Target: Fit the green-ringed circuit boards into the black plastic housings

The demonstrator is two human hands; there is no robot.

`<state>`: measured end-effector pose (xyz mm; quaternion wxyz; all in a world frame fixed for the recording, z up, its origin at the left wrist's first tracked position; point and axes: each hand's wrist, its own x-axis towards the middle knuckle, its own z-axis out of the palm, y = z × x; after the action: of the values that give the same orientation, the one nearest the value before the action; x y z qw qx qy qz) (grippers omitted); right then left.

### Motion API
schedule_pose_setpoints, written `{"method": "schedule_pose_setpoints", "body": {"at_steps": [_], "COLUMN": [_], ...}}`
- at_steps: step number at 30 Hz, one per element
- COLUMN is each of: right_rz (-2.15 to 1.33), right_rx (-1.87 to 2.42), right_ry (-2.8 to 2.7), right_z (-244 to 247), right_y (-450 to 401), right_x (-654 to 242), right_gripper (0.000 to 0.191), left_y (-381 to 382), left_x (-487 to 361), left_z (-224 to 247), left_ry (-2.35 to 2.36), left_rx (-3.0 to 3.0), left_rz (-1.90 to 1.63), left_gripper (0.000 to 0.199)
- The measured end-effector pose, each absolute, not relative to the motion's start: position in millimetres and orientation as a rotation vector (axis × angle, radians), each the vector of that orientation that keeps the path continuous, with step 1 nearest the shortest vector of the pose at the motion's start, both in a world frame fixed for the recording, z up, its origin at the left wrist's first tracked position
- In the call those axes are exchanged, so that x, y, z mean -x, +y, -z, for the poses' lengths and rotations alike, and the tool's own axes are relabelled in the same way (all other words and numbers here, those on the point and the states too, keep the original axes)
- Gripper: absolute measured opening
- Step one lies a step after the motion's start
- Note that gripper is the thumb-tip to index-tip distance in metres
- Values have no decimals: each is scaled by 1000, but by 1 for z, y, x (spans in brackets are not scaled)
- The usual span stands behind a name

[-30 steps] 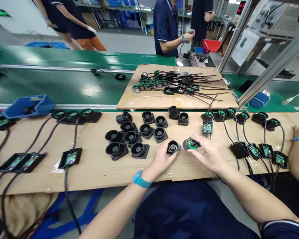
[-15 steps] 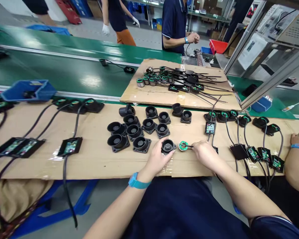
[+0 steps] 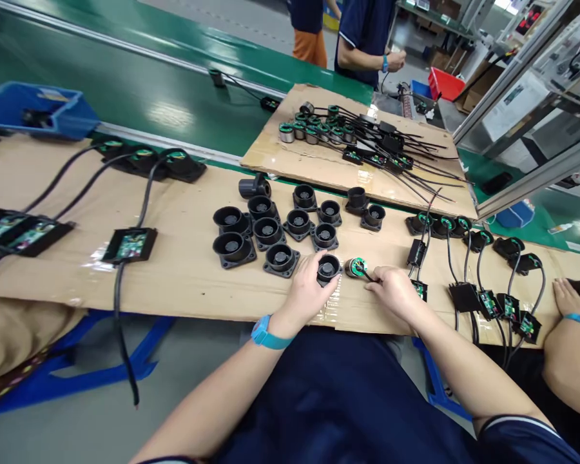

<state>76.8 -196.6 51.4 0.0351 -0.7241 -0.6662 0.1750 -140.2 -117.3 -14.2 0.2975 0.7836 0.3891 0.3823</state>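
Observation:
My left hand (image 3: 307, 289) is closed around the side of a black plastic housing (image 3: 328, 268), round with a square flange, its cup facing up on the cardboard. Just right of it is a round metal motor part (image 3: 356, 267) topped by a green circuit board with coloured wires. My right hand (image 3: 397, 291) pinches the black cable (image 3: 368, 276) that comes off this board. A small gap separates motor part and housing. Several more black housings (image 3: 267, 232) stand in loose rows left of and beyond my left hand.
Wired assemblies with open circuit boxes lie on the cardboard (image 3: 183, 283) at left (image 3: 131, 245) and right (image 3: 489, 303). A raised cardboard sheet (image 3: 270, 151) holds several motor parts with cables. A blue bin (image 3: 72, 116) stands far left. Another person's hand (image 3: 568, 299) rests at the right edge.
The camera view has shifted and tilted. The motor part is now tilted, showing its metal side, and my right hand sits slightly lower beside it. My left hand keeps its hold on the housing.

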Motion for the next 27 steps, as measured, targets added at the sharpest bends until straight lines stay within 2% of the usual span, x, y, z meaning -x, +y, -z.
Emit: {"method": "schedule_pose_setpoints", "body": {"at_steps": [2, 6, 8, 11, 13, 17, 20, 27], "right_rz": [-563, -409, -424, -473, -408, -194, -204, -177], "right_rx": [2139, 1966, 1835, 1730, 1733, 1648, 1534, 1488], "right_ry": [-1980, -1954, -1992, -1961, -1869, -1652, -1677, -1785], "right_z": [-54, -53, -45, -34, -33, -52, -60, -33], "right_y": [-197, -192, -184, -171, -168, -179, -186, -180], "right_x": [-76, -66, -62, -60, -59, -45, -27, -10], "right_gripper": [20, 59, 55, 33, 25, 32, 38, 32], "left_y": [-117, -117, -117, -118, -117, -116, -116, -119], "left_x": [140, 139, 139, 140, 140, 140, 140, 141], "left_z": [14, 11, 10, 10, 11, 12, 12, 11], "left_ry": [1035, 1037, 1042, 1068, 1085, 1047, 956, 836], "left_rx": [-2063, -1941, -1887, -1868, -1876, -1897, -1938, -1993], "left_rz": [-1004, -987, -980, -967, -966, -992, -1029, -1082], "left_gripper": [56, 65, 64, 60, 59, 55, 56, 58]}}
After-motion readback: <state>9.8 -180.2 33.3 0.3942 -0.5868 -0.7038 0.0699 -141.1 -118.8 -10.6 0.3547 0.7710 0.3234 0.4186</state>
